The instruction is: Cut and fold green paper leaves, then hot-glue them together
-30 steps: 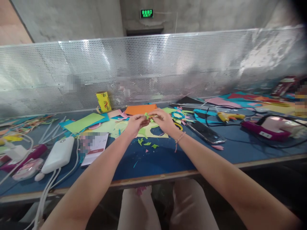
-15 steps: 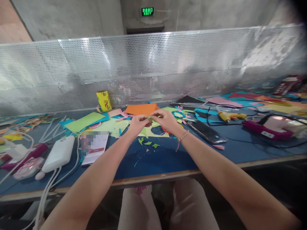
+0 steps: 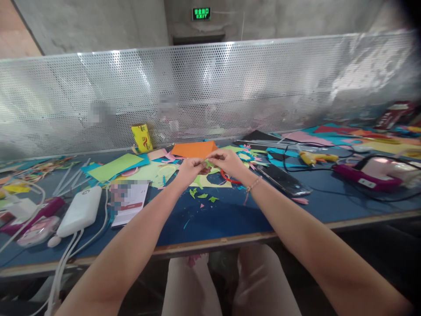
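Observation:
Both of my hands meet over the middle of the blue table (image 3: 223, 219). My left hand (image 3: 190, 169) and my right hand (image 3: 227, 161) each pinch a small green paper piece (image 3: 208, 164) held between them. Under the hands lies a pale yellow-green sheet (image 3: 210, 182) with cut-outs, and red scissors handles (image 3: 227, 178) show just below my right wrist. Small green scraps (image 3: 202, 195) lie on the table nearer to me. A blue and pink paper flower (image 3: 245, 156) sits right of my right hand.
A phone (image 3: 283, 180) and a yellow glue gun (image 3: 315, 158) with black cable lie to the right, beside a pink device (image 3: 371, 173). A white power bank (image 3: 80, 211), cables and a card (image 3: 128, 202) sit left. Coloured sheets, an orange one (image 3: 194, 149), line the perforated metal screen (image 3: 210, 87).
My hands have sunk slightly toward the table and stay pinched together on the green piece; the red scissors handles have come into view below my right wrist.

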The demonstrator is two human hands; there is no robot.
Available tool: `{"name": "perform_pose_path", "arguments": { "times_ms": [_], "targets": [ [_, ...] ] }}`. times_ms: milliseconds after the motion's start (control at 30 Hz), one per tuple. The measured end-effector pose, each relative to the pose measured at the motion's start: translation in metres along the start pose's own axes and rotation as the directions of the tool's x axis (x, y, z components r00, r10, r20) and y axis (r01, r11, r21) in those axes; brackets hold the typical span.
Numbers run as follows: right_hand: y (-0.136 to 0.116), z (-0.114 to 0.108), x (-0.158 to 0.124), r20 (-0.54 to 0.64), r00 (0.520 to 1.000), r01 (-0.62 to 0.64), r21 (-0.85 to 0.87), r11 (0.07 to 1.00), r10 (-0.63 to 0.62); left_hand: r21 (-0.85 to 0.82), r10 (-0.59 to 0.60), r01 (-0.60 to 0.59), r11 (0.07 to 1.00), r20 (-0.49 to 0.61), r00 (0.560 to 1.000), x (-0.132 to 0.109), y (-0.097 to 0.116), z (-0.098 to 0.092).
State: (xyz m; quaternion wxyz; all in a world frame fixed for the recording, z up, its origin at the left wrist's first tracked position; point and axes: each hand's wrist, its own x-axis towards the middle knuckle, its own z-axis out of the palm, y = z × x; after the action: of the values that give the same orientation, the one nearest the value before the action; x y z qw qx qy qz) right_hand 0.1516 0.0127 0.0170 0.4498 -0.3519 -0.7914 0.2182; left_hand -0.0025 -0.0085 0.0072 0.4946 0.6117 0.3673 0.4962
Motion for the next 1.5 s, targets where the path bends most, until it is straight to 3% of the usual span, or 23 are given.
{"name": "perform_pose_path", "arguments": {
  "times_ms": [300, 567, 800, 1000, 1200, 1333, 1433, 1500],
  "targets": [
    [-0.003, -0.002, -0.001, 0.018, 0.987, 0.161, -0.289, 0.944, -0.163, -0.064, -0.058, 0.055, 0.996, -0.046, 0.997, -0.001, -0.004, 0.003],
    [-0.001, 0.006, -0.006, 0.089, 0.926, 0.363, -0.466, 0.807, -0.366, -0.202, -0.172, 0.143, 0.969, -0.131, 0.976, -0.006, 0.001, 0.011],
    [0.001, 0.003, -0.007, 0.204, 0.879, 0.476, -0.456, 0.752, -0.432, -0.266, -0.202, 0.151, 0.952, -0.178, 0.963, -0.004, 0.002, 0.012],
    [0.005, 0.005, -0.006, 0.134, 0.889, 0.455, -0.356, 0.816, -0.437, -0.298, -0.138, 0.090, 0.950, -0.146, 0.980, -0.002, -0.002, 0.008],
    [0.000, 0.005, -0.005, 0.034, 0.933, 0.355, -0.230, 0.906, -0.357, -0.246, -0.056, 0.020, 0.969, -0.142, 0.988, -0.002, -0.003, 0.005],
    [-0.003, 0.003, -0.004, -0.031, 0.987, 0.163, 0.090, 0.983, -0.161, -0.104, 0.024, -0.042, 0.994, -0.165, 0.986, -0.001, -0.004, 0.005],
    [-0.003, 0.007, -0.003, -0.060, 0.993, -0.070, 0.402, 0.913, 0.102, -0.014, 0.130, -0.134, 0.991, -0.155, 0.979, -0.001, -0.004, 0.004],
    [-0.002, 0.011, -0.002, -0.048, 0.976, -0.152, 0.536, 0.830, 0.210, 0.018, 0.186, -0.185, 0.983, -0.136, 0.973, -0.001, -0.005, 0.004]
  ]
}}
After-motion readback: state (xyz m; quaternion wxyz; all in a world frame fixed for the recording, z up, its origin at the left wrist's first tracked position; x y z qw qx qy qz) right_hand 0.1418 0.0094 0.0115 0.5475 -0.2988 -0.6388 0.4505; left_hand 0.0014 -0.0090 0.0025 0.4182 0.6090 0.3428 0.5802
